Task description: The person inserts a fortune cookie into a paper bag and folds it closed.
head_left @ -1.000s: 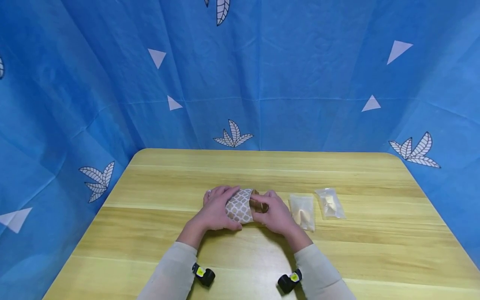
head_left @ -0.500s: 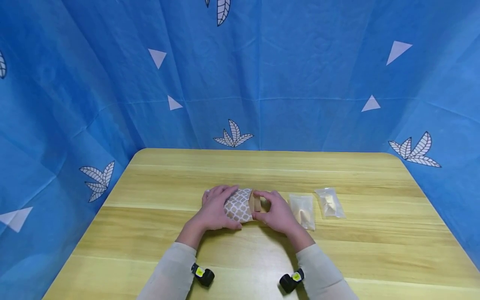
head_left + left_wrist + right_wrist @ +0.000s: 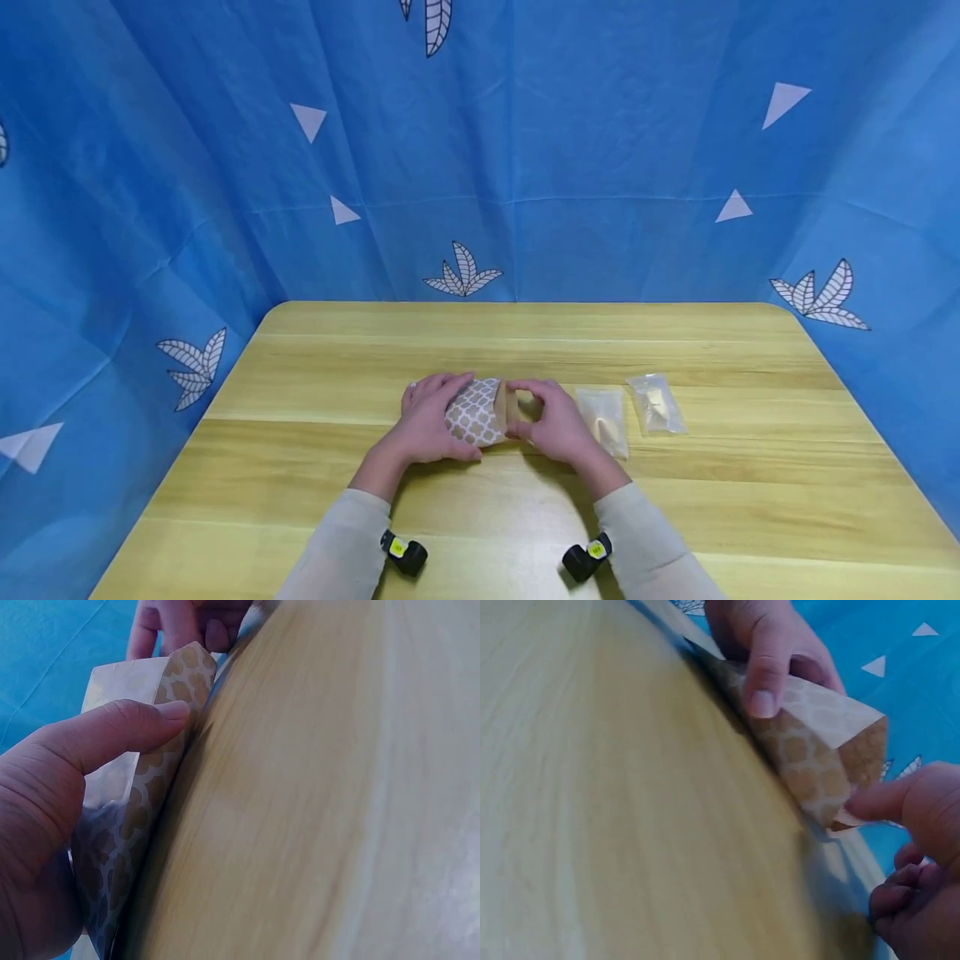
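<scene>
A small paper bag [image 3: 476,412] with a brown and white lattice pattern lies on its side on the wooden table. My left hand [image 3: 427,425] grips its body from the left, thumb along the near side and fingers over the far side. In the left wrist view the thumb presses on the patterned edge of the bag. At the bag's mouth, on the right, my right hand [image 3: 558,425] holds the rim between a bent index finger and thumb. The right wrist view shows the plain brown inside [image 3: 864,757] of the mouth, with the right thumb [image 3: 881,799] at its lower corner.
Two small clear plastic packets lie to the right of my right hand: a nearer packet [image 3: 602,417] and a farther packet [image 3: 656,404], each with pale contents. A blue curtain [image 3: 465,150] hangs behind the table's far edge [image 3: 517,303].
The right index finger and thumb have come back from the opening to its rim, and more of the brown inner mouth shows. The left hand keeps its grip.
</scene>
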A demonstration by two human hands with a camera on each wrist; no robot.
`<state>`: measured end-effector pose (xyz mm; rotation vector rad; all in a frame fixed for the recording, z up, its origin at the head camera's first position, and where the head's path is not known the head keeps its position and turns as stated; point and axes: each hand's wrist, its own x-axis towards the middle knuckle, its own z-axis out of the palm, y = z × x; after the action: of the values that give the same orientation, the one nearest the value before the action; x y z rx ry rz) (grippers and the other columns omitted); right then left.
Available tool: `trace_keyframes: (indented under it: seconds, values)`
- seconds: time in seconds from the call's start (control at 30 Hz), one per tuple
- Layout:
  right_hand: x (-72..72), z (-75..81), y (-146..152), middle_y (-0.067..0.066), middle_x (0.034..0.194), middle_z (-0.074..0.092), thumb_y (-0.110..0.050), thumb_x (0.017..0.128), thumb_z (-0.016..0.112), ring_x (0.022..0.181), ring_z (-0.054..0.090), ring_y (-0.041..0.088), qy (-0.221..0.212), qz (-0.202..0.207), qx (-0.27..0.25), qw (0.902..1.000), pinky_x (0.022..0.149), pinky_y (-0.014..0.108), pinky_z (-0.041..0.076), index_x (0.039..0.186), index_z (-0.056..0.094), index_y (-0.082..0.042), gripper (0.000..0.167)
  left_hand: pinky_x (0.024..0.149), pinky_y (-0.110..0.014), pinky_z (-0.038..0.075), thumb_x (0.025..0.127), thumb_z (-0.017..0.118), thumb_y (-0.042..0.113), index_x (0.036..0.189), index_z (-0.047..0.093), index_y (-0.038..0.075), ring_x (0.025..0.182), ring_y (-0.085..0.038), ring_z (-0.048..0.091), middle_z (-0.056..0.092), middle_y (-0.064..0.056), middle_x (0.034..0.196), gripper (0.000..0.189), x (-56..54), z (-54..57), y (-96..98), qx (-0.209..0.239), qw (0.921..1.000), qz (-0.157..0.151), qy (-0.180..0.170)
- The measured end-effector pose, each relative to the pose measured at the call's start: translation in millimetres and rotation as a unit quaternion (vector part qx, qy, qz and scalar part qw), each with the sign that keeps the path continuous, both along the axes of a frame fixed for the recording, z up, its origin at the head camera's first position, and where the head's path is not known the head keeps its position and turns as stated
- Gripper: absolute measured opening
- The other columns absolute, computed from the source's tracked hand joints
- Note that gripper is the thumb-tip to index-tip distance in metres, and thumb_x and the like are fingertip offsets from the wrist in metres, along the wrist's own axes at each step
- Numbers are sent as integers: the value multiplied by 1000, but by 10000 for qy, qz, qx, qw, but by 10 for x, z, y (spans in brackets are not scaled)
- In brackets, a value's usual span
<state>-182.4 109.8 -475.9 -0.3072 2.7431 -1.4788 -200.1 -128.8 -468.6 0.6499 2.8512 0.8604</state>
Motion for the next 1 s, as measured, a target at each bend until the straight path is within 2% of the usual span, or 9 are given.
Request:
trace_keyframes:
  seconds: [0.1,0.2,0.27,0.47,0.63,0.8,1.0]
  values:
    - [44,74,51,13,119,59,-11,75,88,109,55,32,47,31,-353,9994,97,50,45,133,64,-13,63,113,-56,9,53,93,50,155,38,25,137,-29,31,42,-6,147,119,8,-18,-5,4,10000,6,-2]
    - [99,179,155,16,123,58,-18,78,88,114,53,36,176,105,-458,9987,99,51,43,136,61,-11,64,113,-57,9,53,93,50,155,38,24,138,-29,31,42,-7,147,119,6,-30,-6,36,10000,8,9]
    - [133,249,245,17,126,57,-22,77,89,118,52,38,285,107,-373,9988,102,53,41,138,59,-10,69,113,-57,8,53,93,50,155,38,24,138,-29,31,42,-7,147,119,2,-32,-4,32,10000,7,9]
    - [198,382,524,15,121,56,-28,73,91,110,52,39,545,-65,205,9983,91,55,45,141,57,-14,78,114,-59,5,54,93,50,156,37,27,139,-29,29,40,-6,148,119,-14,-14,-3,-24,10000,19,-4]
    - [268,395,748,16,128,54,-25,71,93,111,50,39,556,-121,527,9970,87,53,46,144,53,-16,84,114,-58,4,55,93,51,156,36,27,139,-29,29,40,-6,149,119,-8,3,-5,-61,10000,37,-18]
    - [354,364,945,19,138,50,-23,69,93,115,51,42,584,-101,752,9954,92,56,45,146,50,-13,89,114,-59,4,54,94,49,156,37,25,139,-30,29,41,-7,148,119,12,4,-12,25,10000,19,-81]
    - [388,324,1113,20,138,49,-26,67,95,110,52,41,465,-102,988,9940,88,54,46,148,46,-11,96,113,-59,4,54,94,49,155,39,24,138,-30,30,42,-7,147,118,16,7,-15,60,10000,0,-70]
